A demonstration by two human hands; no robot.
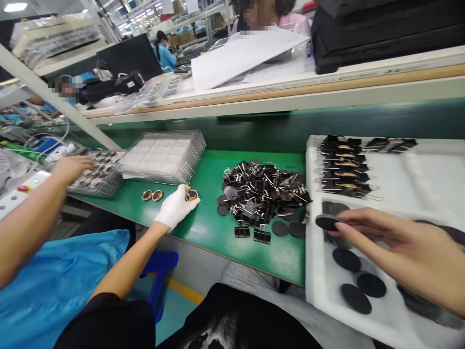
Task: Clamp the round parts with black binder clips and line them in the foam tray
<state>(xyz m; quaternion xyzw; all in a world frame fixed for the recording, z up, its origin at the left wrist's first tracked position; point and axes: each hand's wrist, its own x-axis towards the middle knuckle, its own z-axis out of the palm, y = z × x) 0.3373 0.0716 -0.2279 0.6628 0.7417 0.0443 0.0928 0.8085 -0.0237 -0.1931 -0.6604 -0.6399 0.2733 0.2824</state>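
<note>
Black disc (328, 222), white tray (394, 186) beneath, binder-clip heap (263, 194) alongside

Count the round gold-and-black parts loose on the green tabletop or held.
3: one part and another side by side on the green tabletop, a third in the white-gloved left hand. Others may be hidden.

Black stack (392, 36) set toward the right of the shelf (232, 101), white panel (240, 55) laid near its front edge, dark screen (129, 57) stood farther left, blue stool (162, 263) placed below the front edge of the desk (210, 228).
</note>
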